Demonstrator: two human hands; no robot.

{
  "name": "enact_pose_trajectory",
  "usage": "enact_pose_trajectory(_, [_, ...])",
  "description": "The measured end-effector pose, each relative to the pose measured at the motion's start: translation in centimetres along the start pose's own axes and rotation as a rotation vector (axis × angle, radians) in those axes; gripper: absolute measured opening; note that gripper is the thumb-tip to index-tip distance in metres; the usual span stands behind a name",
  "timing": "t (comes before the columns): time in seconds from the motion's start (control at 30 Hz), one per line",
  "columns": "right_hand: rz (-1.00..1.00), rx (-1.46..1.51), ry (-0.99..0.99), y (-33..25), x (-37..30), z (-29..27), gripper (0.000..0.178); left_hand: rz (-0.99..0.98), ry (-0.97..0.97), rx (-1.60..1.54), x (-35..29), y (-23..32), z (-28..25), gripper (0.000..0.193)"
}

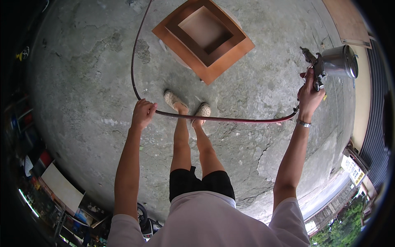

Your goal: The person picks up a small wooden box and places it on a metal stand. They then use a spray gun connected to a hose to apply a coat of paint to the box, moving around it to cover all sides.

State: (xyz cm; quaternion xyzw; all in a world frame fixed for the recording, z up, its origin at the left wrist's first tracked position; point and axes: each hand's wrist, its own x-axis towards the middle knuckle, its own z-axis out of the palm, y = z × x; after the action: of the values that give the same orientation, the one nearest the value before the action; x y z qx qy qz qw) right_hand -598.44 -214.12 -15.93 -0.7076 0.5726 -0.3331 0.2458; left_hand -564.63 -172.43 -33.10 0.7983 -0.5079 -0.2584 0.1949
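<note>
Clasping a dark red, flexible hose (218, 119), the left grip (144, 113) is closing its fingers over it in front of the legs, while the right grip (311, 99) is holding a silver metal spray gun (317, 71) with a round metal cup (340, 61), well out to the right. Just behind that hand, a silver metal wristband (303, 123) is circling the wrist, and the hose is reaching the gun close by. Below, two beige, perforated clogs (202, 110) are standing on the rough grey concrete floor (94, 119). Ahead of them, a brown, square-framed box (228, 59) with a paler recess is lying well apart from both grips. Its frame is already showing brown colour; no spray is showing, so spraying appears to be pausing, and how much coating is remaining, I cannot tell. Farthest right, a dark grey corrugated shutter (373, 99) is standing.
</note>
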Motion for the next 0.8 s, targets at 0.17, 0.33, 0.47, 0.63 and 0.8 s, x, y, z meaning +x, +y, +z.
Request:
enact_pose_trajectory(0.17, [-0.076, -0.260, 0.013, 1.5, 2.4, 1.0, 0.034, 0.135, 0.139, 0.005, 2.7, 2.5, -1.8, 0.043])
enact_pose_trajectory(0.33, [-0.153, -0.304, -0.187, 2.2, -0.9, 3.3, 0.040, 0.177, 0.172, 0.014, 3.1, 3.7, -3.5, 0.042])
enact_pose_trajectory(0.47, [-0.012, -0.060, -0.397, 1.6, -7.0, 5.6, 0.039, 0.164, 0.134, 0.028, 2.2, 2.3, -5.1, 0.042])
enact_pose_trajectory(0.63, [0.052, 0.065, -0.542, -1.5, -13.6, 5.9, 0.031, 0.143, 0.092, 0.073, 0.8, 0.0, -6.5, 0.041])
enact_pose_trajectory(0.8, [0.154, 0.162, -0.723, -4.1, -17.5, 3.8, 0.027, 0.123, 0.075, 0.068, -0.5, -1.4, -7.8, 0.041])
